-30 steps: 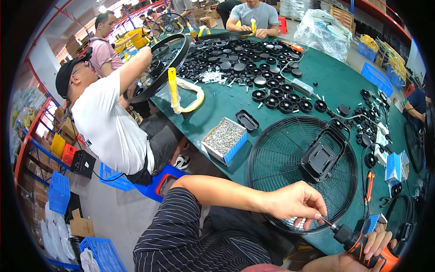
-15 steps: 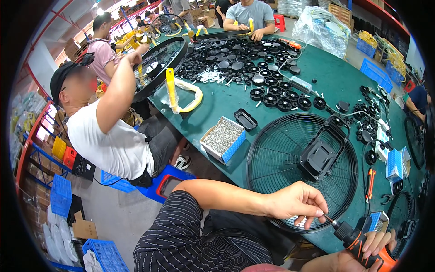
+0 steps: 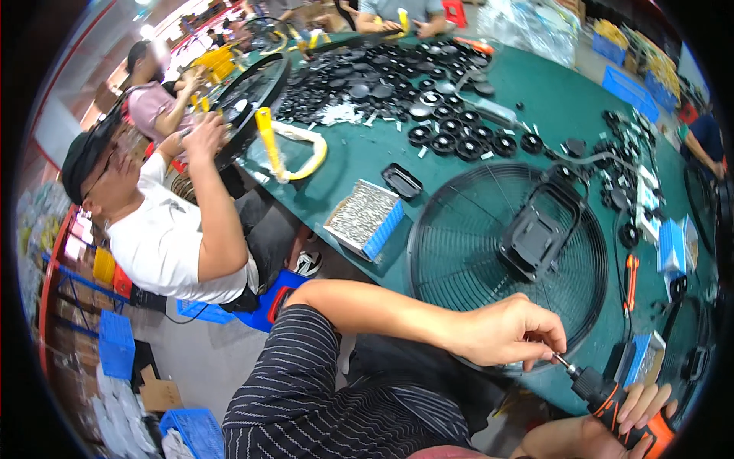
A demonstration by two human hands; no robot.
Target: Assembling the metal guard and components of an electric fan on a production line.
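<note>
My right hand [image 3: 642,409] is wrapped round an orange and black power screwdriver [image 3: 595,389] at the lower right, its bit pointing up and left. Thumb and fingers of my left hand [image 3: 508,333] are pinched together at the tip of that bit. What they pinch is too small and hidden to make out. Beyond my left hand a round black fan grille [image 3: 459,256] lies flat on the green table [image 3: 348,157]. A black rectangular housing with a bracket [image 3: 529,241] sits on the grille.
A box of small metal screws [image 3: 363,218] and a black plastic cover [image 3: 401,181] stand left of the grille. Many black round parts [image 3: 443,144] cover the far table. An orange-handled tool [image 3: 631,281] lies right. A co-worker in white [image 3: 168,229] sits at left, handling another grille.
The whole view has shifted slightly. My hands stay together at the bit, a little higher in the picture. The co-worker in white has lowered a raised arm.
</note>
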